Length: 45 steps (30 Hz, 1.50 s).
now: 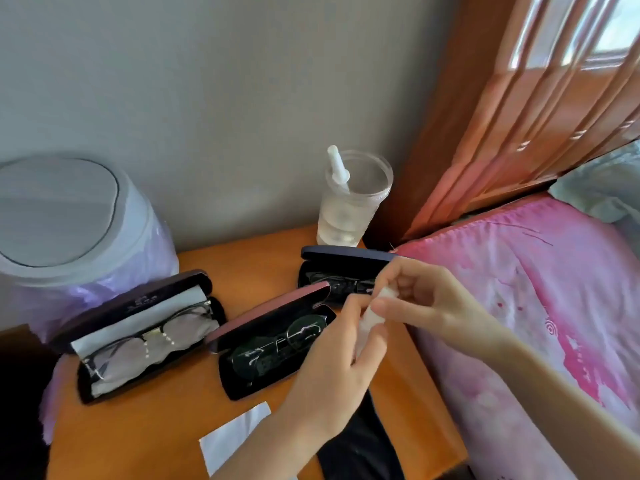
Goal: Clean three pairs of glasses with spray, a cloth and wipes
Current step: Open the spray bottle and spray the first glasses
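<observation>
A person's left hand (332, 362) and right hand (426, 303) meet at centre right of the frame above an orange wooden table (145, 434), the fingers (394, 310) of both pinching a small white wipe (371, 315), too blurred to read in detail. Three open cases lie on the table below: a dark purple case (138, 306) at left holding dark-rimmed glasses (149, 341) on a grey cloth (138, 320), a pink-lidded case (266, 313) at centre holding round thin-rimmed glasses (287, 341), and a dark blue case (343, 254) behind, its dark-framed glasses (337, 284) partly hidden by the hands. A white rectangular sheet (235, 434) and a black cloth (363, 445) lie at the bottom of the frame. A clear plastic cup of water (349, 209) stands at the table's far edge, a grey lidded bin (59, 209) at left, a pink bed cover (536, 306) at right.
</observation>
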{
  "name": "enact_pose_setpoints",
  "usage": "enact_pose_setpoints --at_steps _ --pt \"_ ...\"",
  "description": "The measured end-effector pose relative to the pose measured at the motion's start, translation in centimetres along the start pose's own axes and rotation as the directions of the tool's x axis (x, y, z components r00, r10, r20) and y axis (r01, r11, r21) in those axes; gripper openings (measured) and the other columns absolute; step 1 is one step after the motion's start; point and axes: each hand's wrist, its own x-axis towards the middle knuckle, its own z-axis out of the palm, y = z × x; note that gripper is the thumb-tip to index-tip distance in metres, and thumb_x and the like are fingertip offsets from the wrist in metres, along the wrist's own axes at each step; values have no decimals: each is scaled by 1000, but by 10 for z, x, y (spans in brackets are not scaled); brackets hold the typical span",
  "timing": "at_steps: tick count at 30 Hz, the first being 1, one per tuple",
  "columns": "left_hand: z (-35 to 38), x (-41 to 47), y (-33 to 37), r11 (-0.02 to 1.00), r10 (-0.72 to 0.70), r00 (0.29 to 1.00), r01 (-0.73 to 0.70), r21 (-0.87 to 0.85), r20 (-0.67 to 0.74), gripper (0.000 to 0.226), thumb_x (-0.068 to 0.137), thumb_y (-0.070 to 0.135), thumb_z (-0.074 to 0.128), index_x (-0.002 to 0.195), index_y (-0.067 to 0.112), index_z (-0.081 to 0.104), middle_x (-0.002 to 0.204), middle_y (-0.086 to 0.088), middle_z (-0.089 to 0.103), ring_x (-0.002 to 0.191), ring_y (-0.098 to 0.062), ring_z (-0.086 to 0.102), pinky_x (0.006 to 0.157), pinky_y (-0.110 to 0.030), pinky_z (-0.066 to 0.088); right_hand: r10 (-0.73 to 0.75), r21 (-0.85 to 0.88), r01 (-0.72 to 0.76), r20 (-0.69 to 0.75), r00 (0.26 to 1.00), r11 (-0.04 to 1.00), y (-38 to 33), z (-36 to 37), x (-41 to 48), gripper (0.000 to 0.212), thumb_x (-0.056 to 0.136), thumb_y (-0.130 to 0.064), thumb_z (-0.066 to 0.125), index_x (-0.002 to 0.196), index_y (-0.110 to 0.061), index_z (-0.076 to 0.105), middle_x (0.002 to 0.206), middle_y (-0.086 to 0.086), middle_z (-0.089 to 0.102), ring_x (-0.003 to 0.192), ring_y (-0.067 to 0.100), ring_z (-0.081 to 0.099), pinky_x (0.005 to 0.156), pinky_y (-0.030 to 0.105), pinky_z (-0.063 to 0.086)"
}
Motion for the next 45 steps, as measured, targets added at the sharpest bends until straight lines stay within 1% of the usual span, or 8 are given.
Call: enact_pose_setpoints --at_steps 3,6,22,32,36,40,43,45 --pt "1 2 -12 997 75 996 -75 21 -40 18 95 49 41 97 34 50 62 3 48 53 -7 44 55 -33 39 -89 39 88 24 996 995 11 4 8 21 80 -23 72 83 -6 60 71 15 64 64 17 60 58 21 46" --pt "1 3 -24 985 150 986 -142 96 -76 20 95 48 42 94 32 52 55 6 46 46 -5 39 47 -25 32 -178 87 174 36 983 981 26 8 7 15 79 -24 71 78 -13 60 65 2 60 57 14 52 49 20 38" --pt "59 -77 -20 921 336 910 -263 287 -245 30 94 46 40 106 25 58 46 11 44 40 -6 39 47 -16 27 -363 64 362 -2 932 930 23 42 -90 20 87 -13 63 79 1 51 56 -7 51 49 8 40 47 15 33" --pt "73 -92 -18 946 287 935 -242 217 -210 31 94 50 40 118 38 55 42 9 40 38 -6 30 44 -21 24 -341 75 348 -86 936 935 28 49 -118 22 88 -16 65 80 -2 51 62 9 47 56 23 32 48 21 30" --pt "75 -98 -17 956 274 936 -239 172 -221 28 95 50 41 114 37 57 43 6 37 38 -8 29 42 -22 24 -368 69 375 -90 925 925 28 48 -122 19 89 -15 64 81 -2 52 59 2 50 53 16 36 48 19 31" --pt "73 -99 -17 947 267 942 -217 236 -203 35 89 57 44 109 30 51 51 4 43 39 -8 33 45 -32 27 -349 43 354 -96 932 934 24 45 -128 24 87 -21 64 83 0 53 64 14 47 52 15 35 46 17 30" --pt "69 -100 -27 954 168 955 -95 284 -244 39 85 60 51 110 31 47 60 9 47 45 -3 43 52 -22 33 -303 32 319 -236 923 947 32 29 -121 16 87 -20 64 80 -8 56 60 5 50 47 6 38 45 14 32" --pt "68 -104 -35 979 102 960 -50 200 -260 30 90 54 49 104 27 47 66 6 50 53 -6 45 56 -27 38 -285 -130 256 -305 909 958 48 19 -112 12 87 -18 67 79 -15 59 60 -8 57 49 2 47 49 14 38"
